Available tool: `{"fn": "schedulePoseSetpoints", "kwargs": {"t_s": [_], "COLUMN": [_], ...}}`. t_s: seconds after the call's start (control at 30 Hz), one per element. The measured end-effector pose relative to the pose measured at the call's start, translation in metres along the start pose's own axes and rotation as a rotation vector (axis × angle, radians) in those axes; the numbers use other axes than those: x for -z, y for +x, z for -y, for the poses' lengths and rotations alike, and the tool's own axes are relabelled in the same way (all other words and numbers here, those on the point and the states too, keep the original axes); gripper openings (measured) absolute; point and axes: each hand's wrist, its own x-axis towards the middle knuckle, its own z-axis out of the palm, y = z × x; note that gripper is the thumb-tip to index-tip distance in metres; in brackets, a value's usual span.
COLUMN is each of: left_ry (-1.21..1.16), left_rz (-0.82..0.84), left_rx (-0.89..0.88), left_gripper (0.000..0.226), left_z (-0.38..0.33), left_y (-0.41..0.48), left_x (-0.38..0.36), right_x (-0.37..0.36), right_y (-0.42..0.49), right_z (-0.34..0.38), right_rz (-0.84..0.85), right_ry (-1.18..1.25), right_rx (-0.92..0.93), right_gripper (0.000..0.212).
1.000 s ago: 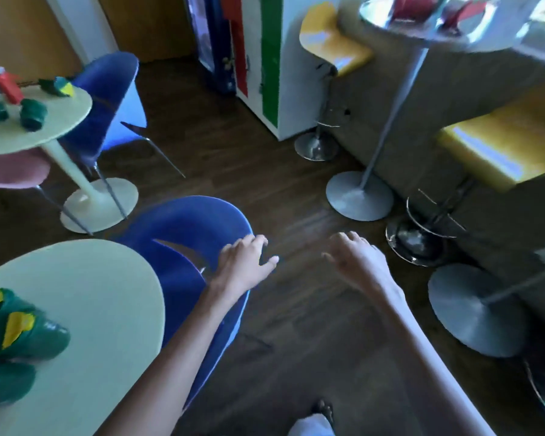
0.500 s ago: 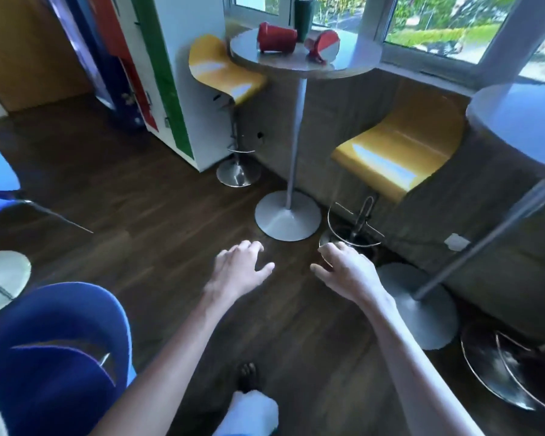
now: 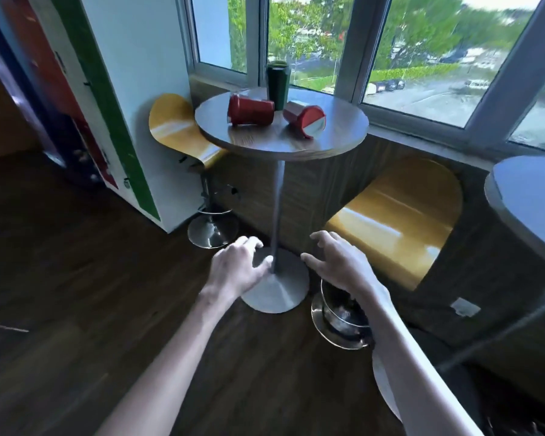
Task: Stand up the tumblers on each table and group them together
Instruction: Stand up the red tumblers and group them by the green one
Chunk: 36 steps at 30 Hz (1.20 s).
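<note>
A round high table [image 3: 334, 143] stands by the window. On it, one red tumbler [image 3: 249, 110] lies on its side at the left, and a second red tumbler [image 3: 304, 118] lies tipped at the middle, its pale end facing me. Behind them a dark green tumbler [image 3: 277, 81] stands upright. My left hand [image 3: 238, 267] and my right hand [image 3: 340, 262] hover low in front of the table's pole, fingers spread, holding nothing, well below and short of the tabletop.
Two yellow bar stools flank the table, one at the left [image 3: 173, 129] and one at the right [image 3: 400, 221]. A second round table's edge [image 3: 523, 212] is at the far right. A white cabinet with coloured stripes [image 3: 114, 99] stands at the left. The floor is dark wood.
The view has swung from the low green tables and blue chairs toward the window table, which is now closer and central. Both hands stay open in front of me.
</note>
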Motion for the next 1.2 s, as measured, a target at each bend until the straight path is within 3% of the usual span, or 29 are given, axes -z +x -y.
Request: {"fn": "schedulePoseSetpoints", "kwargs": {"t_s": [0.3, 0.53, 0.7, 0.83, 1.03, 1.2], "left_ry": [-0.077, -0.18, -0.303, -0.387, -0.465, -0.597], "left_rz": [-0.156, -0.256, -0.241, -0.282, -0.273, -0.16], "left_rx": [-0.152, -0.163, -0.137, -0.217, -0.256, -0.274], "left_gripper": [0.037, 0.052, 0.063, 0.061, 0.062, 0.084], "left_z": [-0.028, -0.053, -0.049, -0.043, -0.04, -0.041], "left_y": [0.215, 0.346, 0.391, 0.403, 0.417, 0.438], "left_x": [0.018, -0.009, -0.029, -0.037, -0.035, -0.021], "right_x": [0.063, 0.076, 0.08, 0.079, 0.076, 0.089], "right_y": [0.186, 0.324, 0.391, 0.407, 0.421, 0.441], "right_z": [-0.034, -0.086, -0.105, -0.107, -0.111, -0.109], "right_rz": [-0.2, -0.284, -0.072, 0.118, 0.05, -0.149], "right_ry": [0.046, 0.245, 0.45, 0.594, 0.736, 0.828], "right_rx": [0.013, 0.049, 0.107, 0.167, 0.171, 0.147], "right_gripper": [0.049, 0.052, 0.066, 0.054, 0.044, 0.036]}}
